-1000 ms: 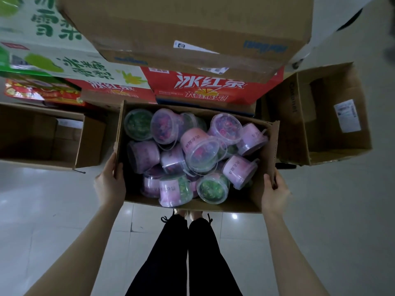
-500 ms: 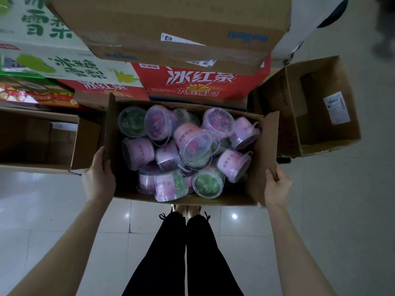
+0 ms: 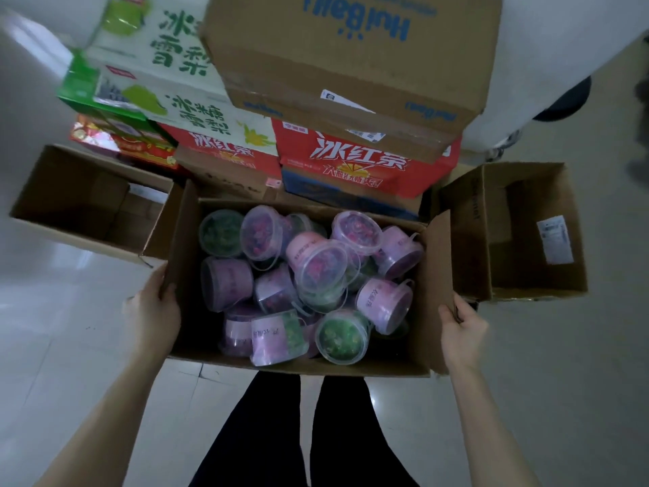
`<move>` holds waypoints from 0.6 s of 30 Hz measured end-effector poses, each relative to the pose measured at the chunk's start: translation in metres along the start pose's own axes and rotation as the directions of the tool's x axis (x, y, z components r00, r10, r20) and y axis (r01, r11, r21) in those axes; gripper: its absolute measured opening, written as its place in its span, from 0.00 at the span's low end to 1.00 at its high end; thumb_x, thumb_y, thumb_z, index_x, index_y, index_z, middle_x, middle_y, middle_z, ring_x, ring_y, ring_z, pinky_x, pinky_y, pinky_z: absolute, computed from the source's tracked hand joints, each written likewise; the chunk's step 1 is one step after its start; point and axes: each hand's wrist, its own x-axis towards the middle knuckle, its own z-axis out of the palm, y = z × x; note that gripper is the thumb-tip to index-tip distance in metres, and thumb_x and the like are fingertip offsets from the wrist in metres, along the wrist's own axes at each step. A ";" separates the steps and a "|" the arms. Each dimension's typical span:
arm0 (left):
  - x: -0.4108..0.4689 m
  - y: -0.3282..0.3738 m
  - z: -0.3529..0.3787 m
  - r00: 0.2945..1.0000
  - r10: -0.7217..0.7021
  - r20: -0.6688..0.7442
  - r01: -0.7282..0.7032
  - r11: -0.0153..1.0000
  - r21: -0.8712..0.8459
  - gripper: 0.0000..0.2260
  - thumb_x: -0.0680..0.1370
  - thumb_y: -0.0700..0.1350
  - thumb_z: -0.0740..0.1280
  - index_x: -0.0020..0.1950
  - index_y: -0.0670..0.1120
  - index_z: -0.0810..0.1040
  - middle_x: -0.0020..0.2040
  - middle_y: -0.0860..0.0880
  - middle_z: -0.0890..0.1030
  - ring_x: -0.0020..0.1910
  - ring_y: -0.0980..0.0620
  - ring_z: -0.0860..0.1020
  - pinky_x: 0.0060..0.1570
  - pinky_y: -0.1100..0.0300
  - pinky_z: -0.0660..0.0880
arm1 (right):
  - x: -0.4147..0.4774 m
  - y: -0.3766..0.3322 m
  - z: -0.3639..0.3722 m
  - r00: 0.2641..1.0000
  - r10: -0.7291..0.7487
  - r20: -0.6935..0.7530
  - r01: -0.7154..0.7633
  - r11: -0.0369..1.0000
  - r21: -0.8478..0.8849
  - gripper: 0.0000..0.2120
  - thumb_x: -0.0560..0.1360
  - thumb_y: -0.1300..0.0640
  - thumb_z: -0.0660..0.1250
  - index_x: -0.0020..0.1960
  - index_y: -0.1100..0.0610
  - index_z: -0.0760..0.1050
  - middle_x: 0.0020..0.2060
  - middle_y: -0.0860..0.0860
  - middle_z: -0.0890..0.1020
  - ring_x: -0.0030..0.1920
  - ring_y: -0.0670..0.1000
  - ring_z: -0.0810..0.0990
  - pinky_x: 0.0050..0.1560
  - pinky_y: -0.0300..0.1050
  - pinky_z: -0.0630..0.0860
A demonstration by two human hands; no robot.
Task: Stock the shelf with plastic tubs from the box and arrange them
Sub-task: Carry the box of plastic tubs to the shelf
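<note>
Dim, flat, greyish indoor light. Deep shadow inside the box (image 3: 298,365); pale sheen on the floor (image 3: 63,311) left of it. Wide-angle bending and blur far beyond the box.

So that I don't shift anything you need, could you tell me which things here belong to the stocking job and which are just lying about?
Job: the box, gripped at its sides by the left hand and right hand; the plastic tubs in it.
Lying about: open carton at left; open carton at right; red drink cartons; brown carton atop them; green-and-white cartons.
</note>
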 end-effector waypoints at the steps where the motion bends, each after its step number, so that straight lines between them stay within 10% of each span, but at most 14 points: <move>1: -0.015 -0.003 -0.006 0.999 -0.041 -0.021 0.040 0.999 -0.014 0.16 0.80 0.37 0.57 0.68 0.45 0.70 0.59 0.39 0.77 0.56 0.37 0.75 0.57 0.43 0.71 | 0.000 -0.003 -0.003 0.999 -0.038 0.025 0.038 0.999 -0.017 0.20 0.77 0.66 0.63 0.68 0.62 0.69 0.63 0.58 0.77 0.64 0.58 0.75 0.61 0.45 0.68; 18: -0.251 -0.146 -0.078 0.721 -0.535 -0.440 0.495 0.843 -0.212 0.14 0.77 0.36 0.63 0.63 0.38 0.74 0.55 0.34 0.79 0.52 0.33 0.76 0.51 0.43 0.71 | -0.083 -0.095 0.049 0.661 -0.504 0.557 0.704 0.672 -0.228 0.18 0.76 0.63 0.66 0.65 0.64 0.73 0.62 0.60 0.78 0.63 0.59 0.75 0.66 0.51 0.68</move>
